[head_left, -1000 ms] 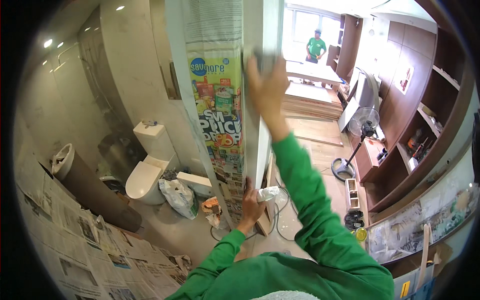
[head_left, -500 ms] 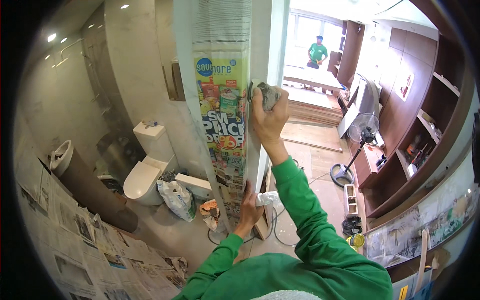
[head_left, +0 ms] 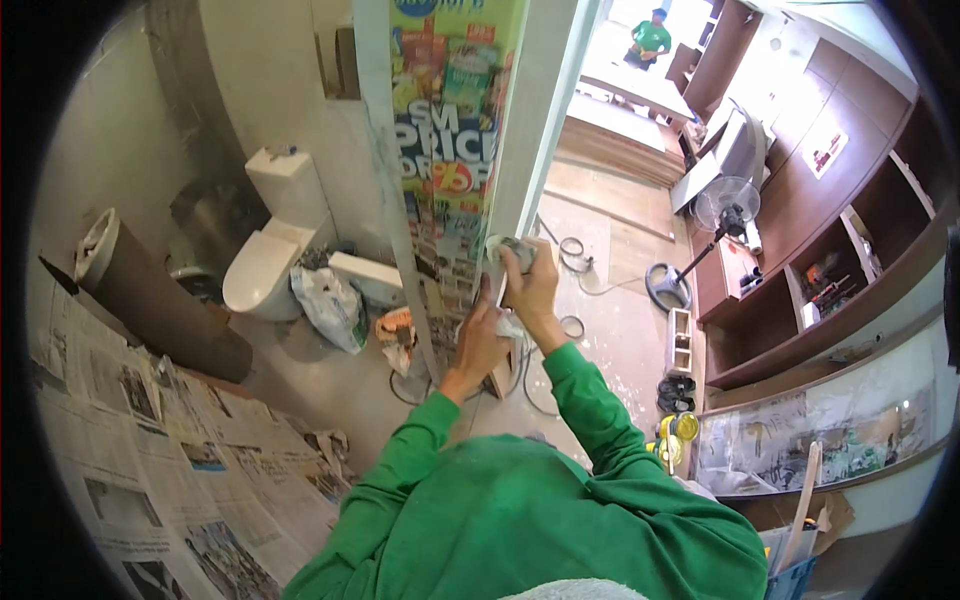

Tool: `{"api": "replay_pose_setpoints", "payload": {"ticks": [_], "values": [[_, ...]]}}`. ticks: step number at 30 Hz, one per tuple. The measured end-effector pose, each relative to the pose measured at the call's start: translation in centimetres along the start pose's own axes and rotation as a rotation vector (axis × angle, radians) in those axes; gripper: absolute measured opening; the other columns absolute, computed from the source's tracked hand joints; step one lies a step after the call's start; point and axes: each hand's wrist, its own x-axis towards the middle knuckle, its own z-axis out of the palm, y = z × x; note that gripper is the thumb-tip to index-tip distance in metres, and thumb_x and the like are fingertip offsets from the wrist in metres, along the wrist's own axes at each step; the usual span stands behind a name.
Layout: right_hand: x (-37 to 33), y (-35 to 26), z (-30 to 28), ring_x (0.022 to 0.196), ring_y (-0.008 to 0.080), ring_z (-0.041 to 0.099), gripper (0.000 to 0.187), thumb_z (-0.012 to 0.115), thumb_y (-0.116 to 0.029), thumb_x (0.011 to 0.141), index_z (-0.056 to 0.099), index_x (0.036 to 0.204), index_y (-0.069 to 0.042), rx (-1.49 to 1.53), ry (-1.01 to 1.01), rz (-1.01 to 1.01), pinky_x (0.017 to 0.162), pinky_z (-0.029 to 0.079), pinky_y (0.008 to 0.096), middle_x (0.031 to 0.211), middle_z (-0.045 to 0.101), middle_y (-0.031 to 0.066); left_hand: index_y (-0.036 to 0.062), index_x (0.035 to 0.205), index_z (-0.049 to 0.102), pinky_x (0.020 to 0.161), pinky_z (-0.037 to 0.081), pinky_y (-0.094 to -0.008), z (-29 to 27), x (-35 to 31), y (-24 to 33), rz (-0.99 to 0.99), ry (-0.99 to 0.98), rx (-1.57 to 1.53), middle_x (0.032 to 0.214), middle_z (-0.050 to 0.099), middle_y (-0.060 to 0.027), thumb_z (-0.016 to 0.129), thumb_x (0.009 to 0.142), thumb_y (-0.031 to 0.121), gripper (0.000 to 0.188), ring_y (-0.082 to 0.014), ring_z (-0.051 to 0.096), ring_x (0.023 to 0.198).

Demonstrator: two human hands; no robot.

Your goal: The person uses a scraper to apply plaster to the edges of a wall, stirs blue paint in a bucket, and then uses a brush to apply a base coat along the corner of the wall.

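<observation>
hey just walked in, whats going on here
A person in green sleeves has both hands at a white upright post with printed paper over its front. The right hand grips a grey lump at the post's edge. The left hand is just below, with a crumpled white wad beside it; whether it grips the wad is unclear. To the left is a toilet; in the far room, a co-worker stands behind stacked boards.

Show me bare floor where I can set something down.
Grey floor between the brown roll and the white bag looks bare, as does the white-flecked floor between the cables and the white box. Crowded: the strip where that box, black bundle and yellow tins line up.
</observation>
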Motion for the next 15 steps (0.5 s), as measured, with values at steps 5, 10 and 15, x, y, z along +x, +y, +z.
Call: {"api": "replay_pose_setpoints", "payload": {"ticks": [5,10,15], "values": [[-0.9,-2.0,-8.1,0.074,0.0092,0.061,0.017,0.070,-0.013,0.088,0.061,0.098,-0.002,0.427,-0.013,0.546,0.064,0.051,0.0254,0.088,0.067,0.0049,-0.0050,0.108,0.062,0.084,0.051,-0.0458,-5.1,-5.1,1.1,-0.598,-0.105,-0.289,0.102,0.066,-0.0276,0.067,0.070,0.015,0.043,-0.0425,0.065,0.094],[-6.6,2.5,-12.8,0.069,0.0174,0.065,0.018,0.056,-0.016,0.095,0.062,0.102,-0.001,0.733,-0.076,1.184,0.062,0.054,0.0298,0.087,0.068,0.0074,0.0055,0.142,0.041,0.086,0.050,-0.0439,-4.5,-8.7,2.4,-0.714,-0.167,-0.125,0.104,0.065,-0.0284,0.065,0.079,0.023,0.070,-0.0438,0.064,0.096],[-10.3,0.7,-12.3,0.080,0.0167,0.067,0.023,0.056,-0.017,0.096,0.063,0.107,0.001,0.835,-0.222,1.370,0.073,0.055,0.0303,0.095,0.069,0.0086,0.0035,0.143,0.042,0.100,0.042,-0.0341,-3.7,-7.4,4.8,-0.507,-0.324,-0.366,0.131,0.054,-0.0245,0.063,0.088,0.020,0.061,-0.0298,0.055,0.118]]}}
